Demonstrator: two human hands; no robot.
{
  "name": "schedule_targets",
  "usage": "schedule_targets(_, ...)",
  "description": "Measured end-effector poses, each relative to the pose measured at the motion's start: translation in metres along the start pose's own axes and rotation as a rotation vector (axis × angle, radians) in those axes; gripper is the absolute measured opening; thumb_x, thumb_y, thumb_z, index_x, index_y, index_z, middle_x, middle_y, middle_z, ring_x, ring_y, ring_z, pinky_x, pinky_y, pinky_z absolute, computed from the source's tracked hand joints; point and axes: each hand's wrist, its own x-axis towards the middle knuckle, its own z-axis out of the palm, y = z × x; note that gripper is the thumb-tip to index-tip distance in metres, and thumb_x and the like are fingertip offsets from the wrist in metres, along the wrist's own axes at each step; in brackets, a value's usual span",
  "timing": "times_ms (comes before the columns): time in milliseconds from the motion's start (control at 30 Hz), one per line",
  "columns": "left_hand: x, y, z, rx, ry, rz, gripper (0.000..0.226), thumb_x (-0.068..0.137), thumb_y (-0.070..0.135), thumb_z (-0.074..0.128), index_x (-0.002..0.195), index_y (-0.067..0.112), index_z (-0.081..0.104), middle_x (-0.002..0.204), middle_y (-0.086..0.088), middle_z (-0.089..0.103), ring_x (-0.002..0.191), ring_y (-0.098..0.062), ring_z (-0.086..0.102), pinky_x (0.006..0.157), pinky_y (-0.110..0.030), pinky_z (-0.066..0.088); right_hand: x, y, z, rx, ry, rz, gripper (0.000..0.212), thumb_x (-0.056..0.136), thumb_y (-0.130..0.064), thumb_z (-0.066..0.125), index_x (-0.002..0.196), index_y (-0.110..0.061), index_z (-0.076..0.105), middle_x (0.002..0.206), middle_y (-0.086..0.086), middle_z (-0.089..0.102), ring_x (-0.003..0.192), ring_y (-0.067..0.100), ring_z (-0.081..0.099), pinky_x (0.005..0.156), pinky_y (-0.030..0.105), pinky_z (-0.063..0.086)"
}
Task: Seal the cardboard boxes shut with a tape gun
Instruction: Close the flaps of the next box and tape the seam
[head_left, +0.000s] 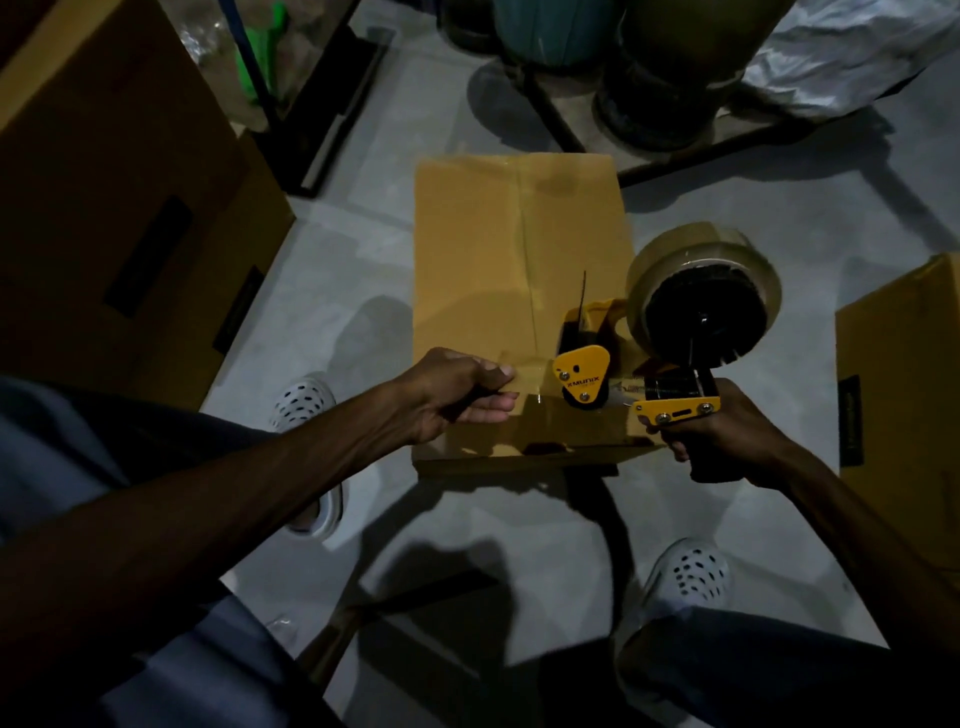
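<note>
Now, starting at your left, your left hand (457, 395) sits at the near left part of the box (514, 291) top, thumb and fingers pinched on the loose end of the tape (524, 382) and holding it down near the near edge. Keep that pinch firm and low, because it looks like the anchor for the whole strip; if it lifts, the tape will likely wrinkle or drift off line. The box stands on the floor (353, 270) between your feet, flaps closed, with the centre seam (527, 244) running from the near edge to the far edge. That seam is your guide. Just to the right of the tape end, the tape gun (639, 358) has its yellow nose on the box top close to the near edge, slightly right of the seam, so I would steer the nose back over the seam before pulling. Your right hand (727, 441) is wrapped tight round the handle, off the near right corner of the box. Press the roller flat, keep the gun's angle steady, and run in one smooth stroke toward the far edge. Other boxes wait at the far left (104, 208) and the right (904, 374) of the floor.
</note>
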Motion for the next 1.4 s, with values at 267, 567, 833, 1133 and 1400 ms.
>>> schedule_targets(267, -0.003, -0.008, -0.029, 0.170, 0.197, 0.007, 0.015, 0.089, 0.003, 0.068, 0.077, -0.001, 0.060, 0.068, -0.018, 0.065, 0.043, -0.015, 0.063, 0.049, -0.029, 0.059, 0.009, 0.013, 0.005, -0.103, -0.064, 0.103, 0.021, 0.084, 0.005, 0.065, 0.066, -0.003, 0.059, 0.056, 0.018, 0.048, 0.039, 0.017, 0.031, 0.045, 0.023, 0.025)
schedule_targets(567, -0.007, -0.062, -0.078, 0.193, 0.360, 0.014, 0.014, 0.086, 0.005, 0.073, 0.078, -0.001, 0.064, 0.062, -0.017, 0.065, 0.047, -0.016, 0.063, 0.053, -0.030, 0.060, 0.010, 0.036, 0.000, -0.354, -0.005, 0.049, 0.025, 0.083, 0.001, 0.062, 0.059, 0.004, 0.057, 0.047, 0.006, 0.050, 0.036, 0.012, 0.036, 0.038, 0.021, 0.028)
schedule_targets(833, 0.006, -0.112, -0.092, 0.179, 0.432, 0.016, 0.019, 0.091, 0.005, 0.067, 0.073, -0.001, 0.064, 0.063, -0.016, 0.061, 0.045, -0.014, 0.058, 0.045, -0.024, 0.052, 0.025, 0.054, 0.031, -0.563, 0.001, -0.025, 0.035, 0.074, -0.019, 0.078, 0.052, -0.013, 0.053, 0.045, -0.001, 0.050, 0.044, 0.018, 0.044, 0.053, 0.028, 0.030)
schedule_targets(1133, 0.029, -0.140, -0.104, 0.286, 0.499, 0.074, 0.022, 0.092, 0.015, 0.069, 0.076, 0.000, 0.071, 0.067, -0.016, 0.066, 0.062, -0.021, 0.066, 0.062, -0.038, 0.057, 0.027, 0.046, 0.053, -0.667, -0.006, -0.013, 0.045, 0.079, -0.018, 0.074, 0.049, -0.020, 0.041, 0.046, -0.003, 0.042, 0.047, 0.019, 0.040, 0.050, 0.028, 0.023)
schedule_targets(1400, 0.043, -0.159, -0.103, 0.306, 0.521, 0.086, 0.029, 0.091, 0.024, 0.067, 0.071, 0.004, 0.069, 0.071, -0.017, 0.069, 0.058, -0.019, 0.064, 0.053, -0.034, 0.053, 0.031, 0.048, 0.060, -0.758, 0.003, -0.004, 0.029, 0.069, -0.033, 0.056, 0.051, -0.018, 0.040, 0.050, 0.000, 0.044, 0.047, 0.015, 0.041, 0.048, 0.025, 0.023)
